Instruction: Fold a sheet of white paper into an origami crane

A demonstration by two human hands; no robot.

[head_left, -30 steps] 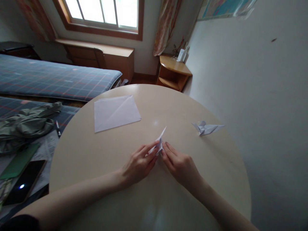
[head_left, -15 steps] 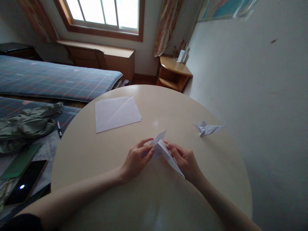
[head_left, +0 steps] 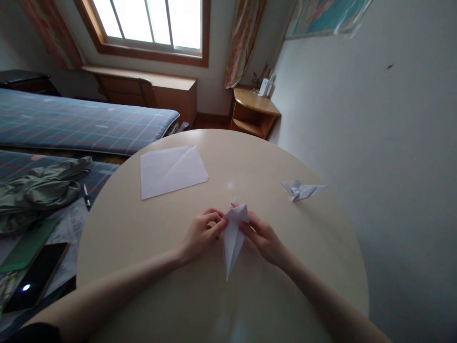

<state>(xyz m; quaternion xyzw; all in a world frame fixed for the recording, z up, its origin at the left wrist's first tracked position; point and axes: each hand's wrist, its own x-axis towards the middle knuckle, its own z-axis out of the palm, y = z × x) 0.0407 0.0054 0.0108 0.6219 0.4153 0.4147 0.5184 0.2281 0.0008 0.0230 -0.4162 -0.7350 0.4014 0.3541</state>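
Observation:
A folded piece of white paper [head_left: 233,238] is held between my two hands above the near middle of the round table, its long narrow point aimed down toward me. My left hand [head_left: 204,233] pinches its upper left edge between thumb and fingers. On the other side, my right hand [head_left: 263,237] grips the upper right edge, thumb in front and some fingertips hidden behind the paper. A finished-looking folded paper crane [head_left: 302,191] rests on the table to the right, apart from both hands.
White paper sheets [head_left: 173,172] lie stacked at the back left of the round cream table [head_left: 293,286]. Left of the table are a phone [head_left: 37,274], a green booklet [head_left: 28,245], a pen [head_left: 86,195] and a crumpled grey-green cloth [head_left: 43,193]. A wall borders the right side.
The folded paper has turned so that its long point, earlier slanting down to the right, now faces me. Both hands have shifted their hold on its upper edges. The view has tilted slightly.

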